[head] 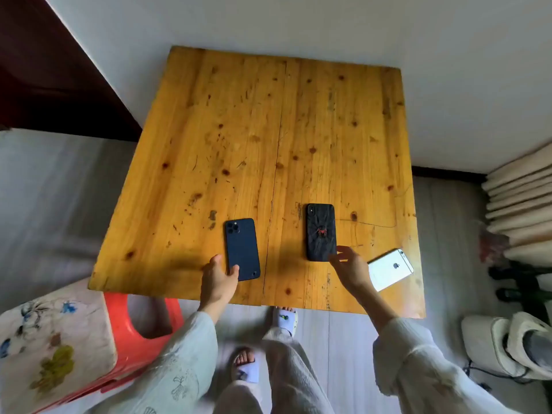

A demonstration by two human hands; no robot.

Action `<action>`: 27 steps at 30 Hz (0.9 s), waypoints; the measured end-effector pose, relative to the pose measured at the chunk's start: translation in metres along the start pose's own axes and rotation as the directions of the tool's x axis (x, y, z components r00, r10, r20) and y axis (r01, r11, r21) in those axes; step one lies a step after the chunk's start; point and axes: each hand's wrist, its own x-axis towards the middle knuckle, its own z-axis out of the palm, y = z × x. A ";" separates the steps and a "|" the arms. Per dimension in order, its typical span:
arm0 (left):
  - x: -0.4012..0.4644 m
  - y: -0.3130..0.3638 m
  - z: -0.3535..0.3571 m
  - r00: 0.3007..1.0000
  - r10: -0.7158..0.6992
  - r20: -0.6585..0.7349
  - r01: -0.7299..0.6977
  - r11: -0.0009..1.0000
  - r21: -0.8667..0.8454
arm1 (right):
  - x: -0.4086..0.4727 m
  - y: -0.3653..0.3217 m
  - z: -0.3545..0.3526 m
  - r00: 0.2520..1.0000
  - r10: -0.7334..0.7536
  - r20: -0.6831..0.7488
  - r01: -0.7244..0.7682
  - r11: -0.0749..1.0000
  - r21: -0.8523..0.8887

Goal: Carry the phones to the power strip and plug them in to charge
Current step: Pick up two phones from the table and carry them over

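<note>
Just knotty yellow wooden table [245, 121] against white wall [298, 25], grey floor [53, 180].

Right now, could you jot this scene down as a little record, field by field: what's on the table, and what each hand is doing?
surface: wooden table
phones: three, all face down
left phone: dark blue phone
middle phone: black spider-case phone
right phone: silver phone, angled at the near right edge
left hand: fingers touching the blue phone's near end
right hand: fingertips at the black phone's near corner
phones lifted: none
power strip: not in view
</note>
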 end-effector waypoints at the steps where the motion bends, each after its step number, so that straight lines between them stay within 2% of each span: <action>1: 0.008 0.003 0.008 1.000 -0.023 -0.013 0.023 0.999 0.038 | 0.015 0.001 0.001 1.000 0.022 0.009 -0.022 1.000 0.004; 5: 0.033 0.018 0.035 0.991 -0.089 -0.099 0.101 0.988 0.121 | 0.062 -0.002 0.007 0.994 0.109 0.032 -0.108 0.994 -0.018; 7: 0.034 0.022 0.039 0.989 -0.039 -0.145 0.064 0.982 0.176 | 0.065 -0.004 0.010 0.994 0.105 0.017 -0.104 0.994 -0.035; 10: 0.044 0.032 0.051 0.978 -0.073 -0.196 0.112 0.974 0.195 | 0.080 -0.003 0.019 0.993 0.111 -0.034 -0.114 0.990 -0.078; 15: 0.051 0.040 0.056 0.968 -0.169 -0.185 0.213 0.943 0.257 | 0.082 -0.012 0.037 0.977 0.196 -0.090 -0.210 0.958 -0.195; 20: 0.061 0.044 0.057 0.953 -0.263 -0.153 0.288 0.943 0.170 | 0.091 -0.017 0.042 0.949 0.304 -0.082 -0.313 0.937 -0.152; 23: 0.060 0.048 0.064 0.959 -0.246 -0.142 0.268 0.950 0.160 | 0.091 -0.014 0.044 0.948 0.305 -0.092 -0.316 0.937 -0.146; 27: 0.047 0.051 0.075 0.967 -0.179 -0.182 0.227 0.930 0.290 | 0.077 -0.006 0.056 0.961 0.247 -0.128 -0.271 0.932 -0.240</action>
